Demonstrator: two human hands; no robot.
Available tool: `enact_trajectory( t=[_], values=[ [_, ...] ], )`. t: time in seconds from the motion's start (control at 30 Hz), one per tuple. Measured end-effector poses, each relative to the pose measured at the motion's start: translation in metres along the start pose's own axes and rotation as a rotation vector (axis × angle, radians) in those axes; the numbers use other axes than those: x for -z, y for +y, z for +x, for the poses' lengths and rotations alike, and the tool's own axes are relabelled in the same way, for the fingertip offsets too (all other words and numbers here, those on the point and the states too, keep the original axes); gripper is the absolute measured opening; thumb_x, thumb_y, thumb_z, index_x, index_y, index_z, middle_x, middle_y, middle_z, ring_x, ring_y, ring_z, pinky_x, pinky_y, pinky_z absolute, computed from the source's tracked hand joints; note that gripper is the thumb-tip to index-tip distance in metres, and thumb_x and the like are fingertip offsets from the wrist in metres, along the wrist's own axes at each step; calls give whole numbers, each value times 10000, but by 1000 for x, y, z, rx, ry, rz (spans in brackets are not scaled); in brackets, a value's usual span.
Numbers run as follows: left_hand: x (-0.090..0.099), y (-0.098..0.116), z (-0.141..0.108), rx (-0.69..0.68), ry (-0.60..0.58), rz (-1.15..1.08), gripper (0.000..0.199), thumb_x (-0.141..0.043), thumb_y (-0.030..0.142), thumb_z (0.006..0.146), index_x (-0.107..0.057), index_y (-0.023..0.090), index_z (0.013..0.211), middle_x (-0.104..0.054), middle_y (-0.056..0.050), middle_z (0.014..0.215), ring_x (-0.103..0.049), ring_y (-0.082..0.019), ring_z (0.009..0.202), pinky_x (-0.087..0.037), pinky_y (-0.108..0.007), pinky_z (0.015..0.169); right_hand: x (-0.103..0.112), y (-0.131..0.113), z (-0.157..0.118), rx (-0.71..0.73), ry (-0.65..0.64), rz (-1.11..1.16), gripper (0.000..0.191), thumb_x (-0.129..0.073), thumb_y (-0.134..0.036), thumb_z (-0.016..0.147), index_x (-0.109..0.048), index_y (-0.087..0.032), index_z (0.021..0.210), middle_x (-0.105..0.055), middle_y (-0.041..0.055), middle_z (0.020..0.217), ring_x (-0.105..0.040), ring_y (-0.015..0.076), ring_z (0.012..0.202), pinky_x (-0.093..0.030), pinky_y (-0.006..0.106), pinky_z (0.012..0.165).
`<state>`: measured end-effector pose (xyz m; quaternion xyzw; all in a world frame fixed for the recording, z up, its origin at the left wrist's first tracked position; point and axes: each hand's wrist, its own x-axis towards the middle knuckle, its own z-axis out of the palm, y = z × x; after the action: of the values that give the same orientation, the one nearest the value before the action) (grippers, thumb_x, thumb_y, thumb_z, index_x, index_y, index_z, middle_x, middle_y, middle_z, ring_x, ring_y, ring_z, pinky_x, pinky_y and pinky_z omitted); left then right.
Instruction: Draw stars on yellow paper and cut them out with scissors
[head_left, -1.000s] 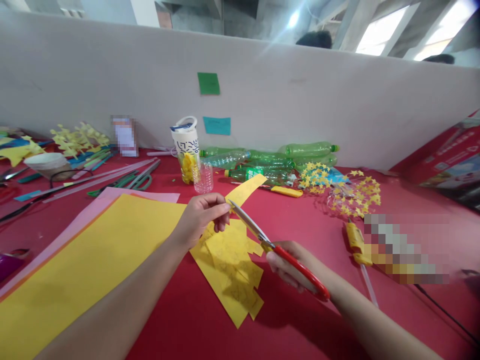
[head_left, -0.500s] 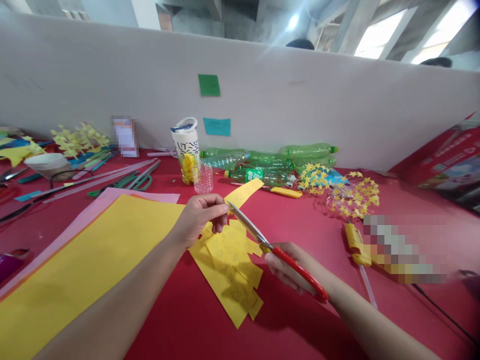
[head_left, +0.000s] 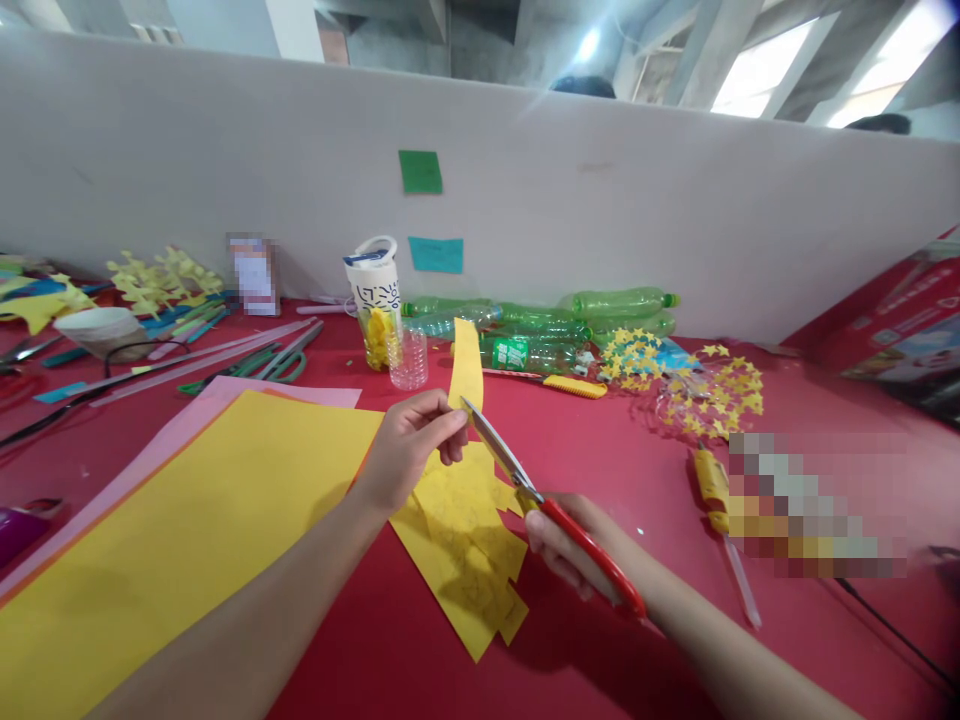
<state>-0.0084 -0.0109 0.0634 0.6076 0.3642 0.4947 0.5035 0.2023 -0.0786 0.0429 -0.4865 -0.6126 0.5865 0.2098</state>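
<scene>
Between thumb and fingers my left hand (head_left: 420,440) pinches the lower end of a yellow paper strip (head_left: 468,362), which stands nearly upright. My right hand (head_left: 566,540) is wrapped round the red handles of a pair of scissors (head_left: 504,452). The blade tips meet the strip right by my left fingertips; whether the blades are fully closed there is too small to tell. Below the hands lies a pile of cut yellow paper pieces (head_left: 469,540) with faint drawn lines. Large yellow sheets (head_left: 225,500) lie under and beside my left forearm, over orange and pink ones.
Behind are a white patterned cup (head_left: 373,290), a clear plastic cup (head_left: 409,360), green bottles (head_left: 517,330) and a yellow-handled cutter (head_left: 574,386). At right are yellow paper stars (head_left: 720,395) and a yellow glue gun (head_left: 711,485). Green-handled scissors (head_left: 281,368) lie at left.
The yellow strip has swung from leaning right to nearly upright. My left hand has shifted slightly right, and the scissors have stayed at the strip's lower end.
</scene>
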Motion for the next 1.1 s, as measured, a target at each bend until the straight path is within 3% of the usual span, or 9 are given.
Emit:
enact_trajectory(
  t=[0.53,0.87,1.1],
  values=[
    [-1,-5,1,42,4,-119,182,-550,216,835,-559,158,663,-592,12,580,-524,-90,499,-393,-210,470,-3,-5,-2,-46,32,-30,442,-386,-573,867,-438,-186,660,-381,-87,345,-340,52,269,-241,150,289],
    [1,-5,2,77,-25,-232,171,-549,184,826,-555,160,656,-601,19,573,-523,-83,475,-393,-201,456,-3,-10,-2,-60,52,-13,396,-463,-522,836,-413,-194,621,-365,-85,348,-319,48,274,-208,157,291],
    [1,-4,4,88,19,-254,153,-553,184,819,-541,167,668,-598,26,561,-532,-89,480,-396,-200,466,-4,-9,-1,-31,80,-17,410,-468,-527,834,-372,-200,606,-347,-83,371,-309,44,293,-198,166,309]
  ],
)
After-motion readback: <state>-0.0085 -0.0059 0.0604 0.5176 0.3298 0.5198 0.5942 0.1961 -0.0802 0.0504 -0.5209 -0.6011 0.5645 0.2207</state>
